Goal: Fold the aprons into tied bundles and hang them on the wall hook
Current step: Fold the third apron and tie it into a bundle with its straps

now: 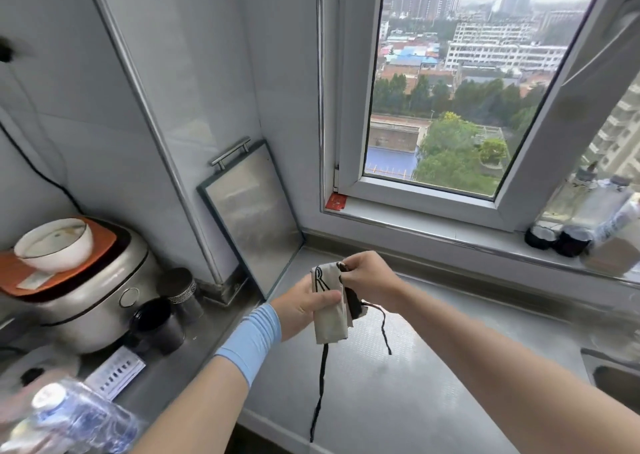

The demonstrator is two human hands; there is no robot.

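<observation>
Already folded, the apron [329, 322] is being gripped below the window [450, 107] by the left hand [301, 310], its strap [320, 384] being pinched by the right hand [369, 278]. Tying and hanging are not yet done.

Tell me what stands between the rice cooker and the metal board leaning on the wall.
Head view: between cooker and board stand two dark vessels, a lidded canister and a black cup, the cup nearer the cooker.
</observation>
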